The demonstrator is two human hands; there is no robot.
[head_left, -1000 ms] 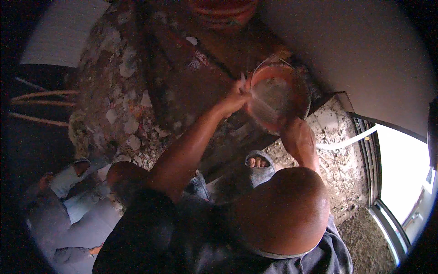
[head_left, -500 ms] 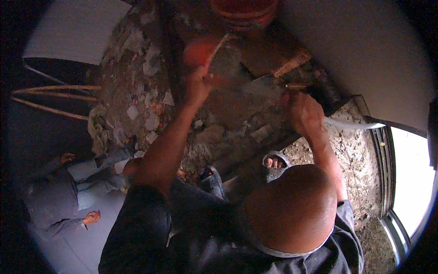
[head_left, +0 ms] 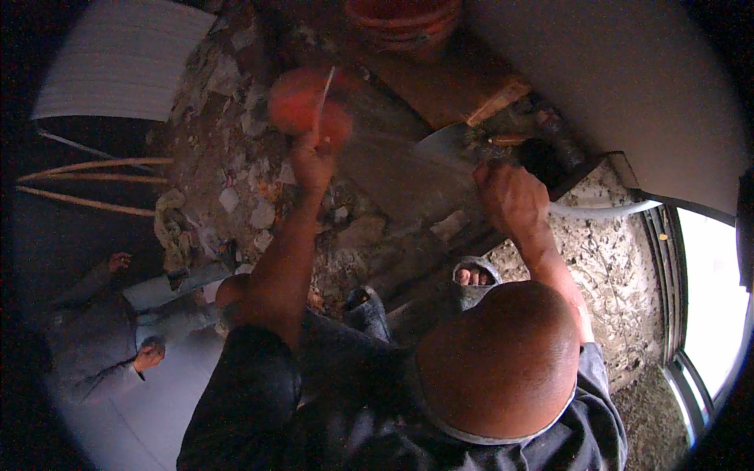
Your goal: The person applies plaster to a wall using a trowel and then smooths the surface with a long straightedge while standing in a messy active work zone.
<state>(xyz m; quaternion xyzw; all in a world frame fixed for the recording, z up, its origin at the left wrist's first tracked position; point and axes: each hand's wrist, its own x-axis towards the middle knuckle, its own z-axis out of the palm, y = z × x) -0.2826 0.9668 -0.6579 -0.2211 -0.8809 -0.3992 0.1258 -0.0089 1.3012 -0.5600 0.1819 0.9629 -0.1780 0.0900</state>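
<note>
My left hand (head_left: pixel 312 169) is closed round the pale edge or handle of a red bowl-like container (head_left: pixel 294 102), which is smeared by motion above the rubble. Further right, my right hand (head_left: pixel 514 196) is curled, knuckles up. From its fingers a pale flat blade, which looks like a trowel (head_left: pixel 441 141), points left over the grey-brown ground; its grip is hidden in the hand. Just beyond that hand lies a short brown stick-like piece (head_left: pixel 506 140). A wooden board (head_left: pixel 452 82) slants behind the blade.
A red bucket (head_left: pixel 404 23) stands at the far edge. Broken stones and rubble (head_left: pixel 259 157) cover the left. Another person's hand (head_left: pixel 149 355) shows at the lower left, near bent orange-brown rods (head_left: pixel 98 177). A white pipe (head_left: pixel 605 210) crosses the muddy ground at right, beside a bright window (head_left: pixel 711 290).
My left hand has swung left with the red container. My right hand and the blade have shifted slightly left. The other person's lower hand has moved a little up and left.
</note>
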